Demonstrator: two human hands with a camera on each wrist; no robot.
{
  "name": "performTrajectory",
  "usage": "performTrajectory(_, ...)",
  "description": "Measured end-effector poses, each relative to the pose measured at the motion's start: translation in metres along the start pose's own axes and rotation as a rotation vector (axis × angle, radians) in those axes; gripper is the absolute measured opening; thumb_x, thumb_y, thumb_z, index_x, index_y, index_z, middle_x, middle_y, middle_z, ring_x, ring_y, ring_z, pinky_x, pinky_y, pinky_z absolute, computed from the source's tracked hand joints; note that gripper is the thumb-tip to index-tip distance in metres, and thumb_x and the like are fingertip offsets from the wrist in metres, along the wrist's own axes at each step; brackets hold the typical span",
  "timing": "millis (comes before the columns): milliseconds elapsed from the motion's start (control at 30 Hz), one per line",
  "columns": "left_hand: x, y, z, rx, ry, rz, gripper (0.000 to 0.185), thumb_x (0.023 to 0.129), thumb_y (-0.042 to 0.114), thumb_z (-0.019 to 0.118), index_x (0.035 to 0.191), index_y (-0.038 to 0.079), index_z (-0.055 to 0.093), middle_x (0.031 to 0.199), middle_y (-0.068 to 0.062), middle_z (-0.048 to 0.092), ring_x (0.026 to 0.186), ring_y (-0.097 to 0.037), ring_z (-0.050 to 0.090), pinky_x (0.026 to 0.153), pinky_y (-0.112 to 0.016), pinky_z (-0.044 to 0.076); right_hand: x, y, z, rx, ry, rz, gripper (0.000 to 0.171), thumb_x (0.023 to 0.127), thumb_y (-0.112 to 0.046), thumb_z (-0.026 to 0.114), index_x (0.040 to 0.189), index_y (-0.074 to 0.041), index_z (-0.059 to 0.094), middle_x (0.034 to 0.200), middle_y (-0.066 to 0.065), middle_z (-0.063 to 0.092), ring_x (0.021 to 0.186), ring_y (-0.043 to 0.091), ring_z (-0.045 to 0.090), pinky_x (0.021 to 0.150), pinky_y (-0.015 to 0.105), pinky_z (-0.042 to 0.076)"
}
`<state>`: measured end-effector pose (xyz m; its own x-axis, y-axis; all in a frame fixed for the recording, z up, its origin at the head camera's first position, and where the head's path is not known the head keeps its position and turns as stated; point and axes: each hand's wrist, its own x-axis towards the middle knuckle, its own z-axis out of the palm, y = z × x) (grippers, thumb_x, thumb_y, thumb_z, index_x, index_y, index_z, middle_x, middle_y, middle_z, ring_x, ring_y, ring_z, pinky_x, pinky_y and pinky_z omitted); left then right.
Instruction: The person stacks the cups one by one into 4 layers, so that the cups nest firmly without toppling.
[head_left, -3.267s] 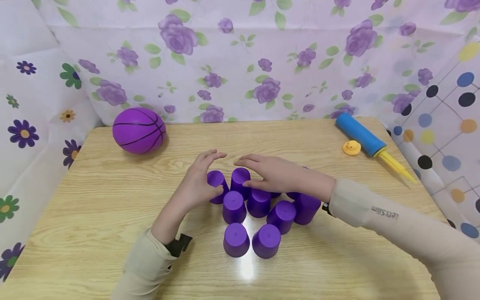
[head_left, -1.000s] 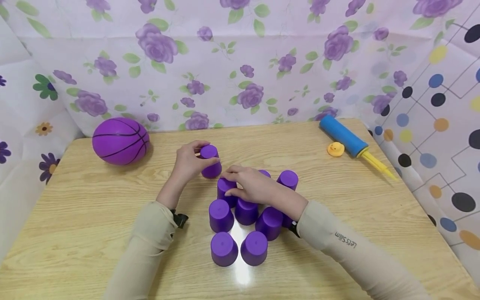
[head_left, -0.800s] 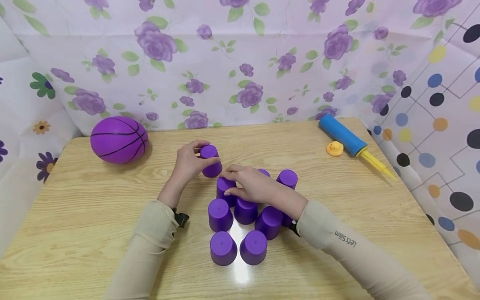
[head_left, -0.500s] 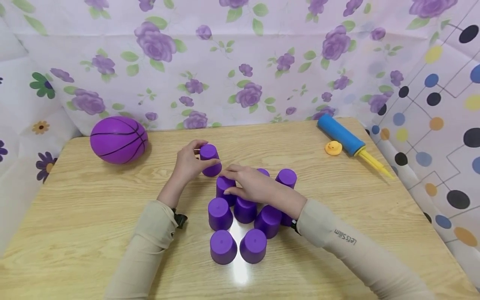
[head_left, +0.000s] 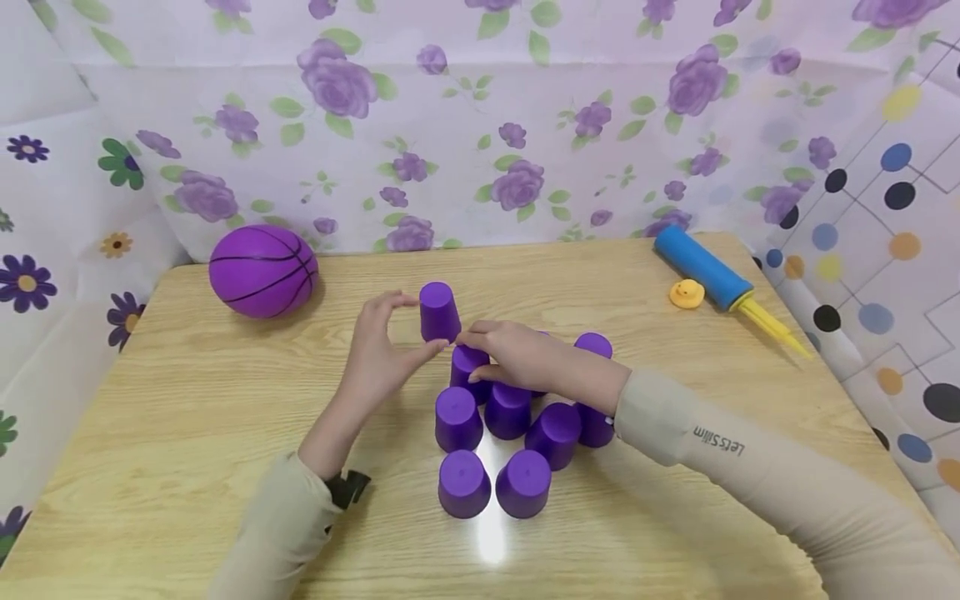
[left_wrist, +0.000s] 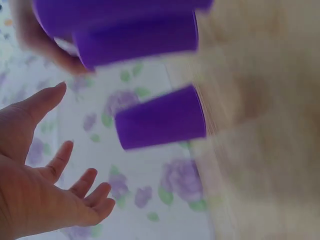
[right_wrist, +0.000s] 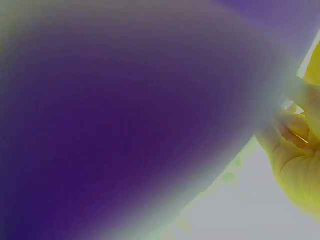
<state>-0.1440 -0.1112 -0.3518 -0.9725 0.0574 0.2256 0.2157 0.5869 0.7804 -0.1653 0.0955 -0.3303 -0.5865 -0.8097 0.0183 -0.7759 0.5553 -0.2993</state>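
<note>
Left hand (head_left: 378, 350) fingers spread, beside lone cup (head_left: 438, 311), not gripping. Right hand (head_left: 517, 357) fingers curled on cup (head_left: 468, 367) at cluster's 12 o'clock.

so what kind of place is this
Probably a small tabletop play or recording booth: a wooden table screened by patterned cloths, with toys on it, purple cups, a ball and a pump.

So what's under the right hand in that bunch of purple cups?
The right hand grips one upside-down purple cup at the back of the cluster, fingers curled over it. A second cup barely shows behind the knuckles; anything else beneath the palm is covered.
</note>
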Motion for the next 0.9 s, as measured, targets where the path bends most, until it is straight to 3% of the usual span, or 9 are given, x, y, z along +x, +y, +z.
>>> performTrajectory(167, -0.031, 0.014, 0.006, -0.064, -0.071, 0.059, 0.051, 0.073, 0.021, 0.081, 0.116, 0.010, 0.057, 0.132, -0.013, 0.046, 0.127, -0.029, 0.040, 0.107, -0.050, 0.031, 0.001, 0.002, -0.004, -0.012, -0.021, -0.020, 0.045, 0.087, -0.020, 0.067, 0.125, 0.001, 0.055, 0.117, 0.013, 0.059, 0.105, 0.024, 0.060, 0.091, 0.031, 0.050)
performTrajectory(400, -0.059, 0.025, 0.007, -0.062, -0.178, 0.035, 0.058, 0.068, 0.025, 0.084, 0.120, 0.016, 0.061, 0.118, -0.003, 0.052, 0.116, -0.024, 0.050, 0.100, -0.047, 0.039, 0.002, 0.003, -0.004, -0.045, -0.121, 0.036, 0.051, 0.088, -0.029, 0.065, 0.131, -0.006, 0.051, 0.109, 0.009, 0.060, 0.093, 0.020, 0.060, 0.084, 0.032, 0.052)
performTrajectory(567, -0.061, 0.021, 0.008, -0.026, -0.221, 0.078, 0.060, 0.064, 0.022, 0.087, 0.117, 0.014, 0.060, 0.116, -0.003, 0.055, 0.113, -0.023, 0.052, 0.097, -0.046, 0.043, -0.001, 0.005, -0.008, -0.049, -0.115, 0.039, 0.051, 0.091, -0.033, 0.061, 0.133, -0.009, 0.049, 0.112, 0.008, 0.060, 0.095, 0.020, 0.061, 0.082, 0.034, 0.053)
performTrajectory(900, -0.053, 0.021, 0.008, -0.084, -0.328, 0.103, 0.056, 0.064, 0.016, 0.087, 0.111, 0.008, 0.057, 0.111, -0.006, 0.061, 0.109, -0.021, 0.057, 0.100, -0.040, 0.043, -0.025, 0.020, -0.029, 0.041, 0.056, 0.073, 0.055, 0.093, -0.039, 0.055, 0.139, -0.011, 0.043, 0.124, 0.007, 0.055, 0.092, 0.017, 0.063, 0.079, 0.031, 0.054)
